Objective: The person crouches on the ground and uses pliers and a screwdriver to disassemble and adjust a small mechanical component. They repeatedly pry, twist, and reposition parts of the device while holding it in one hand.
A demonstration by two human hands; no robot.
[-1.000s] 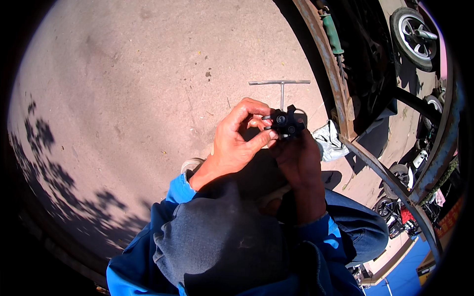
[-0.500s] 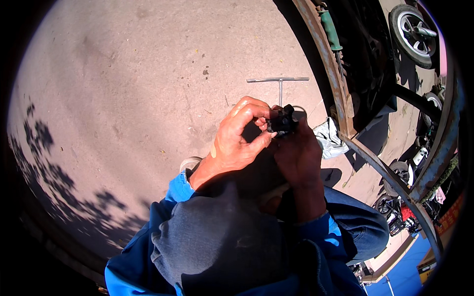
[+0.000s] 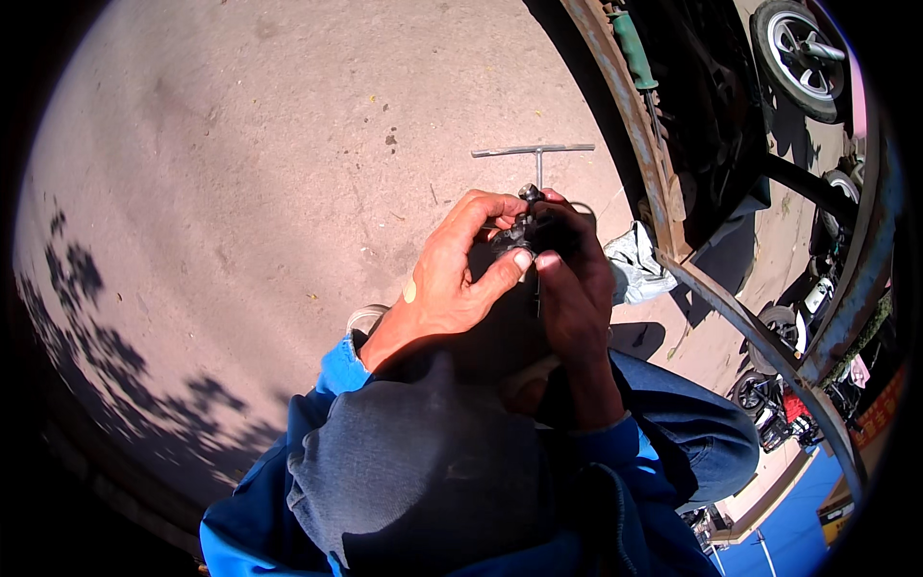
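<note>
Between my two hands is a small black part (image 3: pixel 519 234) with a knobby outline; I cannot make out its exact kind. My left hand (image 3: pixel 447 269), with a round plaster near the wrist, pinches it from the left between thumb and fingers. On the other side my right hand (image 3: pixel 581 288), mostly in shadow, curls its fingers round the part, its thumb near the left thumb. A dark knob of the part sticks up past the fingertips. Just beyond the hands a T-handle wrench (image 3: pixel 535 150) lies on the concrete, its shaft partly hidden behind my fingers.
A rusty metal frame (image 3: pixel 630 106) runs along the right, with a green-handled tool (image 3: pixel 632 48) on it. A crumpled pale bag (image 3: pixel 639 264) lies beside its lower corner. Farther right are a wheel (image 3: pixel 798 60) and several parked motorbikes (image 3: pixel 769 394).
My right hand has shifted up and closed more around the black part, its thumb coming into view beside the left thumb. The part has turned between my hands.
</note>
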